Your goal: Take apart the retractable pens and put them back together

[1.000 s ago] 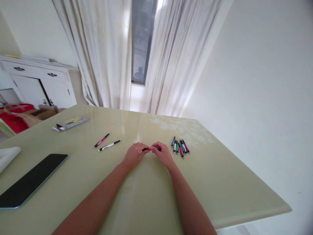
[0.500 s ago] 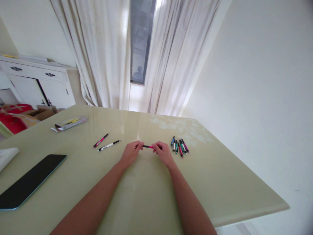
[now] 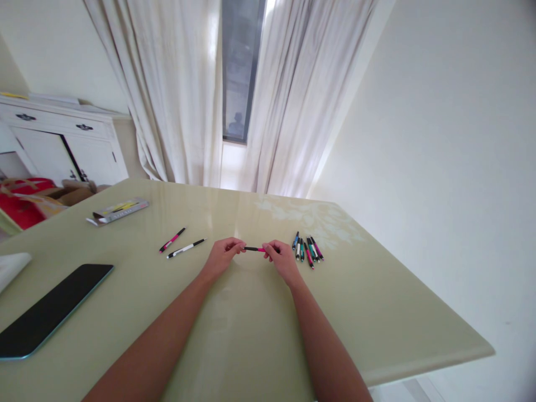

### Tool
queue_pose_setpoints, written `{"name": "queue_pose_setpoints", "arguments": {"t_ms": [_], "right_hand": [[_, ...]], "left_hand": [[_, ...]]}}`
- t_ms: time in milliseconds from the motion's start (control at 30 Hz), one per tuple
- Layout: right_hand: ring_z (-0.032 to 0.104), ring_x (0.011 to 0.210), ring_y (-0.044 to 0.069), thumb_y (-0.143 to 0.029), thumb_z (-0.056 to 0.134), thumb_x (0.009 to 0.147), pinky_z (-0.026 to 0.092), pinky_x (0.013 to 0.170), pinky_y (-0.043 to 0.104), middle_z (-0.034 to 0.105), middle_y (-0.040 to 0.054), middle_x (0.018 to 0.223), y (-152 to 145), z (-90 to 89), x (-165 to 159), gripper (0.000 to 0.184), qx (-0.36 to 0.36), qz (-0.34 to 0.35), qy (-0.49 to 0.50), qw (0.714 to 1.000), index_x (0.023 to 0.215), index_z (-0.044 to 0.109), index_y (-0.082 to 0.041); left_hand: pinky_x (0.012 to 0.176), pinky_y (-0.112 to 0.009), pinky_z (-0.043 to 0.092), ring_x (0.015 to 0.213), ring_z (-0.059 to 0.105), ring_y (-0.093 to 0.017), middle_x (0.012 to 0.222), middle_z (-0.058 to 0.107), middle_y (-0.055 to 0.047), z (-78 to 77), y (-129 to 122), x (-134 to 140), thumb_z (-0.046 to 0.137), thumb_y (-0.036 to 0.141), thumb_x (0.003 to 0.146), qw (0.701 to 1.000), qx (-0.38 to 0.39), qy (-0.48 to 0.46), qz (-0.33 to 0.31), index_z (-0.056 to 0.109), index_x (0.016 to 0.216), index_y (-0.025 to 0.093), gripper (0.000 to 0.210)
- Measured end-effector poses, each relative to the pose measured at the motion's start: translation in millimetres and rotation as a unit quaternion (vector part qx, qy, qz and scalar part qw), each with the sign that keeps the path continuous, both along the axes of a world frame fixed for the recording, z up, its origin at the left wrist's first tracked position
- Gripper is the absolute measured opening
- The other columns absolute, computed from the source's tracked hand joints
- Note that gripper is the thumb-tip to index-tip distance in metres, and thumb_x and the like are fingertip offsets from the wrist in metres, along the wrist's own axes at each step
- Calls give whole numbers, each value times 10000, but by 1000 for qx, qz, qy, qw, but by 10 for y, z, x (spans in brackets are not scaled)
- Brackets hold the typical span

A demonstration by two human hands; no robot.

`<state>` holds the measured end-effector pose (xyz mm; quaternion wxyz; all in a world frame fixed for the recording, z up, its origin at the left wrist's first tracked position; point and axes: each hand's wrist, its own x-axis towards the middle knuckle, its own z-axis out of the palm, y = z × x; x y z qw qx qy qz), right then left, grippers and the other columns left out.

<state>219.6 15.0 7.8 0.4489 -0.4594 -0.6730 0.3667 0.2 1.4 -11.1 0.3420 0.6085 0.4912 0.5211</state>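
Observation:
A pink and black pen (image 3: 253, 249) lies level between my two hands, just above the table. My left hand (image 3: 223, 255) pinches its black end, where the tip is partly hidden by the fingers. My right hand (image 3: 281, 258) grips the pink end between thumb and fingers. Left of my hands, a white and black pen (image 3: 186, 248) and another pink and black pen (image 3: 172, 240) rest on the table. To the right lies a group of several pens (image 3: 309, 251) in blue, white, green, pink and purple.
The pale green table (image 3: 234, 335) has its right edge by the wall. A black tablet-like slab (image 3: 56, 310) lies at the left front, near a white object (image 3: 12, 268). An opened pen box (image 3: 119, 211) sits at the back left. Beyond stand a white cabinet (image 3: 92, 142) and curtains (image 3: 180, 100).
My hands have moved slightly apart along the pen, showing more of its black part. The other pens stay where they were.

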Motion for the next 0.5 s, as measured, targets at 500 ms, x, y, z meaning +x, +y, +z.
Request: {"name": "queue_pose_setpoints", "arguments": {"t_ms": [500], "right_hand": [[550, 552, 142, -460, 638, 894, 408, 538, 242, 698, 30, 657, 10, -13, 5, 316, 14, -13, 5, 1000, 775, 717, -177]], "left_hand": [[637, -290, 436, 654, 599, -187, 714, 720, -38, -13, -13, 23, 562, 546, 907, 998, 11, 65, 11, 765, 761, 185, 440]]}}
